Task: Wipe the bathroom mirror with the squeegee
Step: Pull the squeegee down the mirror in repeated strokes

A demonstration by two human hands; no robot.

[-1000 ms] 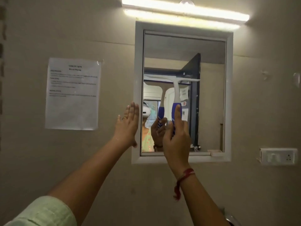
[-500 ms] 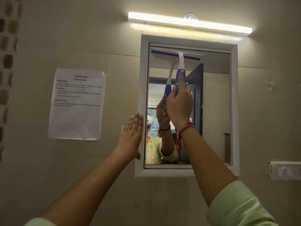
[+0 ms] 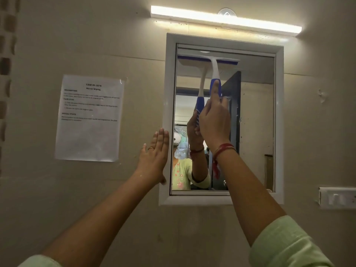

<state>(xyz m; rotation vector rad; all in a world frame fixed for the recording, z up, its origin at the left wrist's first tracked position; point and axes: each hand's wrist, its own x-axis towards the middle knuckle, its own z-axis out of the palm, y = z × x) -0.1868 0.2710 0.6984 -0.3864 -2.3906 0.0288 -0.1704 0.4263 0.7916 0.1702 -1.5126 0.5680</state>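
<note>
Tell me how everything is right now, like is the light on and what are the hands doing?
Light, on.
Mirror, squeegee against its glass.
Squeegee, blade near the mirror's top, handle held.
Right hand, grips the squeegee handle.
Left hand, flat, fingers straight, at the mirror's left edge.
Paper, stuck up, flat.
Switch, cannot tell if on or off.

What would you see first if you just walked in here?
The glowing light bar above the mirror grabs you first. Just under it, the right hand holds a blue-and-white squeegee against the top of the glass, while the left hand lies flat at the frame's left edge.
</note>
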